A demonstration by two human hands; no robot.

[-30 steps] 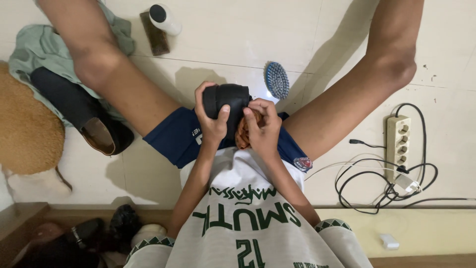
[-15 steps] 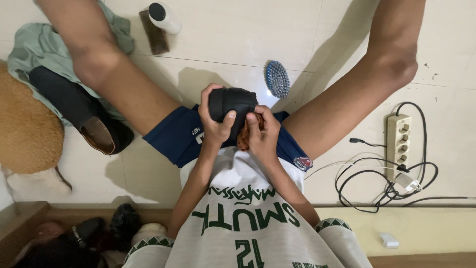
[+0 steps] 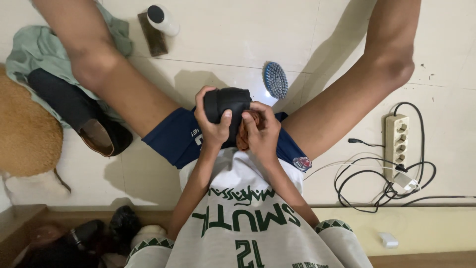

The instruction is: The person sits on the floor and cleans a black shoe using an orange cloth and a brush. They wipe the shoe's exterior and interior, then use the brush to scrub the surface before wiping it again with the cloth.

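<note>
Floor: you sit on pale cream tiles (image 3: pixel 238 39) with thin grout lines, glossy under even indoor light.
Left edge: a tan woven mat (image 3: pixel 25 134) lies there.
Right: a white power strip (image 3: pixel 396 136) with tangled black cables (image 3: pixel 382 183).
Bottom: a wooden ledge (image 3: pixel 29 218) at lower left.

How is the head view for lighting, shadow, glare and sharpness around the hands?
Head view: even indoor light, with soft shadows of the legs on the tiled floor; a small bright glare patch by the blue brush; the left hand, right hand and black shoe are sharp; wide-lens stretching at the edges.
</note>
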